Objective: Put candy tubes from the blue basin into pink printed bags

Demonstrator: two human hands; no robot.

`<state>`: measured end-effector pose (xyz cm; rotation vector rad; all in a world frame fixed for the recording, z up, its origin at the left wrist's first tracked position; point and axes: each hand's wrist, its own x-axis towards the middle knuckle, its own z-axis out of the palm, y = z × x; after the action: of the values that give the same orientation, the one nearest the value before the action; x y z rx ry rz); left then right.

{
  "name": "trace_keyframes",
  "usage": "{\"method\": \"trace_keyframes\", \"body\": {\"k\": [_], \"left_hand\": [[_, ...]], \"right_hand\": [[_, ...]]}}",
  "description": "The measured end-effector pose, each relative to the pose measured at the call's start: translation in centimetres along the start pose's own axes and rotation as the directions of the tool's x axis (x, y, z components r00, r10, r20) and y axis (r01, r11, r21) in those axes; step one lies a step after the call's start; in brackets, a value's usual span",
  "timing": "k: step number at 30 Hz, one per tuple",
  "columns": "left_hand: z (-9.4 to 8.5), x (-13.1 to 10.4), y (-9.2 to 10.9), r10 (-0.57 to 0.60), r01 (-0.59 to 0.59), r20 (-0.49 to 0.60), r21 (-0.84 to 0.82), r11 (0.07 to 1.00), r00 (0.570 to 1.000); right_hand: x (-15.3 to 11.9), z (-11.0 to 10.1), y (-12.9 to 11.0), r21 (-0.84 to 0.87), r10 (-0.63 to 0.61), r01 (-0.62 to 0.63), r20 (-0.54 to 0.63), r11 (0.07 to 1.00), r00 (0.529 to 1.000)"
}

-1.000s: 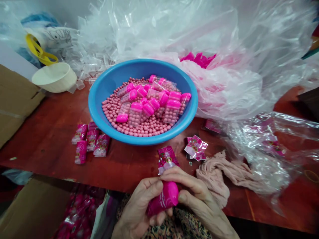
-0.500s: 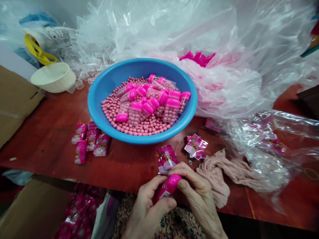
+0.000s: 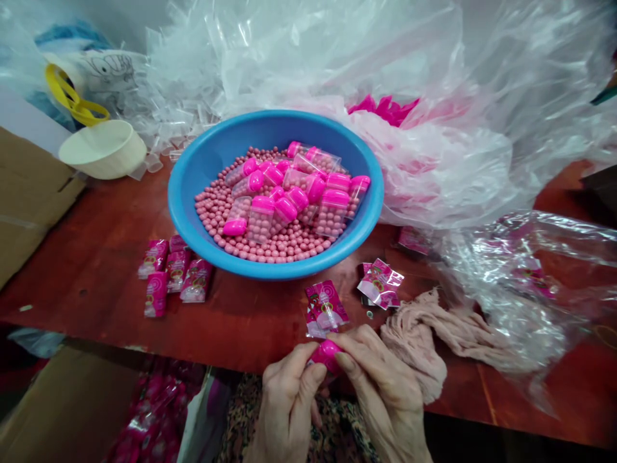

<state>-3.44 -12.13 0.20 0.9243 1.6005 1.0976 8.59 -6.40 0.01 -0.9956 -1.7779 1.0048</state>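
Between my two hands is a small candy container (image 3: 326,355) with a bright pink cap; its lower part is hidden by my fingers. My left hand (image 3: 289,392) is closed around its left side, thumb near the cap. The fingers of my right hand (image 3: 378,379) pinch it from the right. Just beyond my fingertips lie printed pink sleeves (image 3: 326,305) on the table. A blue basin (image 3: 180,199) farther back holds loose pink candy balls (image 3: 270,252) and several clear, pink-capped containers (image 3: 332,212). Several pink-wrapped containers (image 3: 195,281) lie left of the basin.
More printed sleeves (image 3: 380,283) and a crumpled beige cloth (image 3: 419,341) lie right of my hands. Large clear plastic bags (image 3: 434,161) fill the back and right. At left are a cream bowl (image 3: 103,151) and cardboard box (image 3: 33,199). Below the table edge, an open box holds pink packs (image 3: 154,411).
The candy container has turned, so its cap now faces more toward me and its printed side is hidden. Both hands have shifted slightly and drawn closer around it.
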Motion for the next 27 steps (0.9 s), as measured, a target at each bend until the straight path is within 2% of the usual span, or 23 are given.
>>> {"method": "trace_keyframes", "body": {"k": [3, 7, 11, 15, 17, 20, 22, 25, 27], "left_hand": [[0.1, -0.4, -0.5, -0.002, 0.001, -0.009, -0.017, 1.0, 1.0], [0.1, -1.0, -0.8, 0.0, 0.003, -0.161, 0.02, 1.0, 0.987], [0.2, -1.0, -0.5, -0.041, 0.039, -0.19, -0.01, 0.999, 0.981], [0.0, -0.1, 0.7, -0.1, 0.09, -0.086, -0.113, 0.99, 0.991], [-0.6, 0.5, 1.3, -0.019, 0.017, -0.018, -0.108, 0.994, 1.0], [-1.5, 0.8, 1.7, 0.126, -0.123, 0.051, -0.063, 0.99, 0.991], [-2.0, 0.6, 1.6, 0.06, -0.059, 0.021, -0.054, 0.997, 0.998], [-2.2, 0.2, 1.3, -0.176, 0.174, -0.001, -0.116, 0.978, 0.984], [-2.4, 0.1, 1.1, -0.194, 0.197, 0.04, -0.101, 0.975, 0.98]], "right_hand": [[-0.1, 0.1, -0.1, -0.021, -0.041, 0.041, 0.008, 0.999, 0.999], [-0.3, 0.4, -0.3, -0.065, -0.126, 0.124, -0.021, 0.99, 0.992], [-0.6, 0.5, -0.2, -0.084, -0.149, 0.144, -0.059, 0.986, 0.987], [-0.9, 0.7, -0.1, -0.064, -0.073, 0.068, -0.076, 0.996, 0.994], [-0.9, 0.8, -0.1, -0.054, -0.019, 0.014, -0.09, 0.998, 0.996], [-0.9, 0.8, -0.1, -0.068, -0.005, -0.003, -0.103, 0.998, 0.995], [-0.8, 0.7, -0.2, -0.082, -0.026, 0.017, -0.101, 0.996, 0.995], [-0.8, 0.6, -0.3, -0.086, -0.061, 0.058, -0.036, 0.995, 0.997], [-0.9, 0.6, -0.3, -0.137, -0.083, 0.087, 0.032, 0.987, 0.996]]}}
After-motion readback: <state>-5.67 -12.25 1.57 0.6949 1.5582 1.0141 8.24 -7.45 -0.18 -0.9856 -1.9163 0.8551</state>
